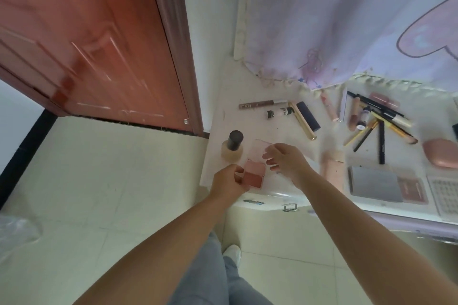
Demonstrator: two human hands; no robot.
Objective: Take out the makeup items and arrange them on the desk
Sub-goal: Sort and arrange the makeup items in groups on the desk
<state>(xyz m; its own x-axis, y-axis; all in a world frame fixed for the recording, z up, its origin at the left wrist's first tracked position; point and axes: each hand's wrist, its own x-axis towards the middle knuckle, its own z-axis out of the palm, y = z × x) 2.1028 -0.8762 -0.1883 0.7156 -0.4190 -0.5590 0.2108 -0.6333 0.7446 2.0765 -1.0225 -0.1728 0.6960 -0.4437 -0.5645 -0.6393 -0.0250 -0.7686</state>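
A small clear blush palette (254, 174) with two pink-red pans lies open at the desk's near left corner, its transparent lid (260, 147) raised. My left hand (229, 182) pinches the palette's left edge. My right hand (287, 161) hovers just right of it with fingers loosely spread near the lid, holding nothing. A foundation bottle (233, 146) with a dark cap stands upright just left of the palette.
Across the white desk (223, 111) lie a brown mascara tube (262, 103), a gold tube (303, 122), a navy case (308, 116), a peach tube (332, 168), several pencils and brushes (379, 126), a grey palette (376, 184) and a pink compact (440, 153). A curtain (347, 20) hangs behind; a red door (86, 39) stands left.
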